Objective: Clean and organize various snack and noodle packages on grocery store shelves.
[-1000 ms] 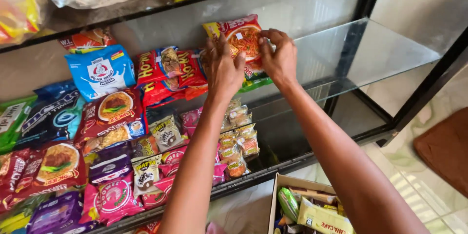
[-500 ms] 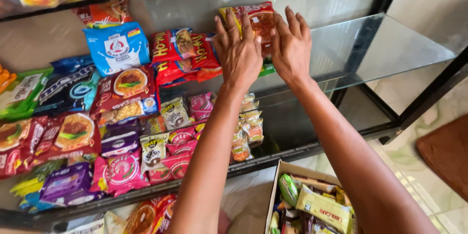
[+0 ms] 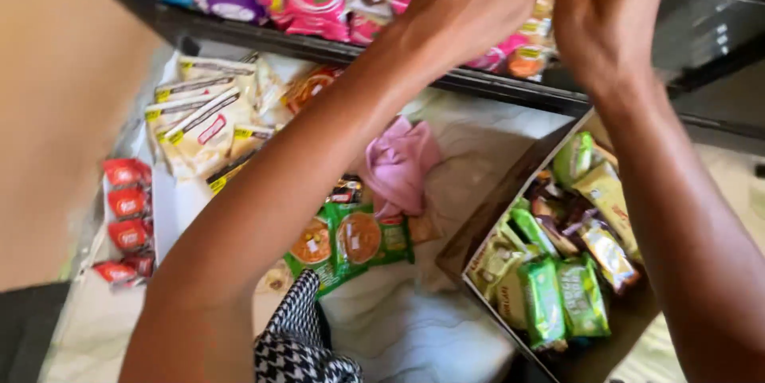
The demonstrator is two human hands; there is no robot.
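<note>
The left hand (image 3: 470, 0) and right hand (image 3: 610, 8) reach up side by side, almost touching, above the cardboard box (image 3: 478, 231) of green snack packets (image 3: 558, 295); their fingers are cut off, so any grasp cannot be told.

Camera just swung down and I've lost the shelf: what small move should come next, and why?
Probably lower one hand toward the open cardboard box for another packet. The left hand and right hand are raised at the frame's top near the black shelf edge; whether they hold anything cannot be told. The green snack packets lie loose on top.
</note>
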